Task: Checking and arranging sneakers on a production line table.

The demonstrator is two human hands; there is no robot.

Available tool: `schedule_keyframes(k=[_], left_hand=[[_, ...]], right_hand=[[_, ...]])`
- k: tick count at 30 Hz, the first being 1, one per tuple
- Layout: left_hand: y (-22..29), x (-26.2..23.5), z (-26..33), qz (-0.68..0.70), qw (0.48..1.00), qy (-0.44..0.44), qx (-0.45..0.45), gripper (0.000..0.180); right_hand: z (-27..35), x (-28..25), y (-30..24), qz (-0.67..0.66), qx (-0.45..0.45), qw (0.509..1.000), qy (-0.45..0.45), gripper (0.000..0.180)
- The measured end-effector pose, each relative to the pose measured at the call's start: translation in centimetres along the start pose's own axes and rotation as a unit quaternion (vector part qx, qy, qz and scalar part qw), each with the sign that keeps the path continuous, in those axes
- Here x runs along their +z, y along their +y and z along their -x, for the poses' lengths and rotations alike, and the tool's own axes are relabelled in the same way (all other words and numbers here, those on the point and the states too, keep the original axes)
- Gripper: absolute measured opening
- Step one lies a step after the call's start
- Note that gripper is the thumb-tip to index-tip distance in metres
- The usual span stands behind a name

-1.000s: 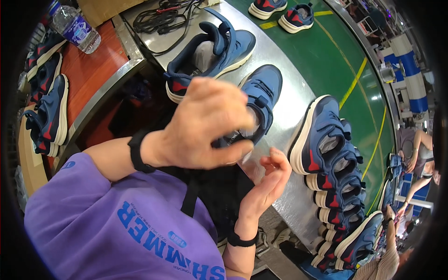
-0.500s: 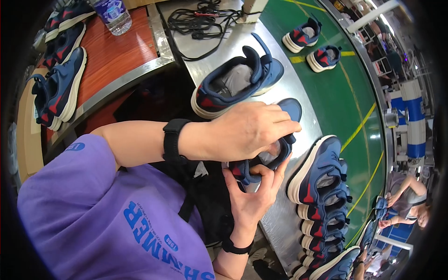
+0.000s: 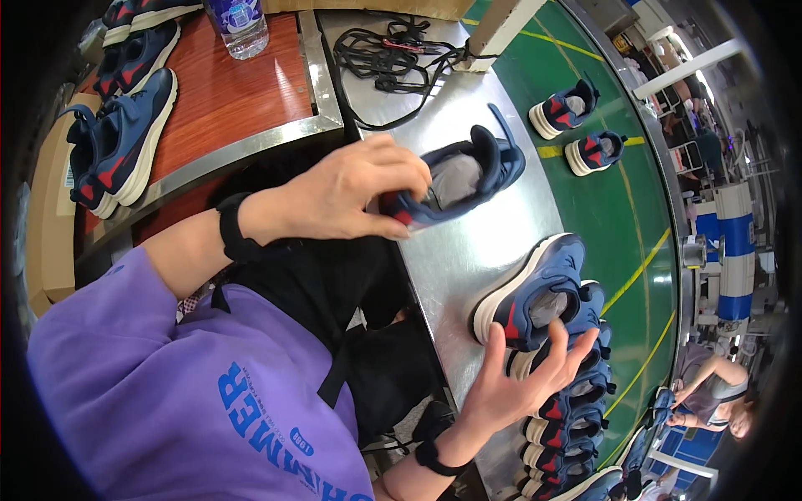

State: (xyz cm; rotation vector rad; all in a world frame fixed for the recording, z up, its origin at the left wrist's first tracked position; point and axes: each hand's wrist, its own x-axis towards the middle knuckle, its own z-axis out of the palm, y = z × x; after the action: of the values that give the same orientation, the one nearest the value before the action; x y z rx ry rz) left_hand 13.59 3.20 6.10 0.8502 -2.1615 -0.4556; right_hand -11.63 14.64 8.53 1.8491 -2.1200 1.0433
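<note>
Two hands among navy sneakers on a steel bench
Left hand grips a navy sneaker above the bench; right hand, fingers spread, touches the sneaker row at the bench's near end.

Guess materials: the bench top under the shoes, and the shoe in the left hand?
Bench top: looks like bare sheet metal, brushed finish, with a soft glare and blurred reflections. Shoe in the left hand: navy upper, seemingly matte fabric or synthetic, no shine; grey lining inside. Exact fabric unclear.

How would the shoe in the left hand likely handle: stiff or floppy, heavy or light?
Likely light: the left hand pinches the shoe by its collar alone. Probably holds shape: the open upper stays open unsupported. The thick sole looks stiffer.
</note>
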Motion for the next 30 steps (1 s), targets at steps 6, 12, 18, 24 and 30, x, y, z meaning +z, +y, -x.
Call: schedule_keyframes(k=[6,12,18,24,30], left_hand=[[4.4,3.6,0.5,0.085,0.994,-0.059,0.040,0.034],[3.1,3.0,-0.2,0.203,0.962,0.095,-0.157,0.043],[2.8,4.5,-1.9,0.150,0.976,0.076,-0.136,0.038],[2.0,3.4,-2.4,0.115,0.991,0.016,-0.063,0.035],[3.1,2.6,-3.7,-0.056,0.998,0.011,-0.028,0.035]], right_hand=[[1.0,2.5,-3.7,-0.134,-0.101,0.984,-0.053,0.041],[0.9,3.0,-3.6,-0.119,-0.135,0.977,-0.117,0.054],[0.7,5.7,-5.0,-0.066,-0.104,0.989,-0.086,0.042],[0.4,6.2,-5.1,-0.089,-0.096,0.988,-0.078,0.037],[0.2,6.0,-4.7,-0.102,-0.090,0.987,-0.090,0.035]])
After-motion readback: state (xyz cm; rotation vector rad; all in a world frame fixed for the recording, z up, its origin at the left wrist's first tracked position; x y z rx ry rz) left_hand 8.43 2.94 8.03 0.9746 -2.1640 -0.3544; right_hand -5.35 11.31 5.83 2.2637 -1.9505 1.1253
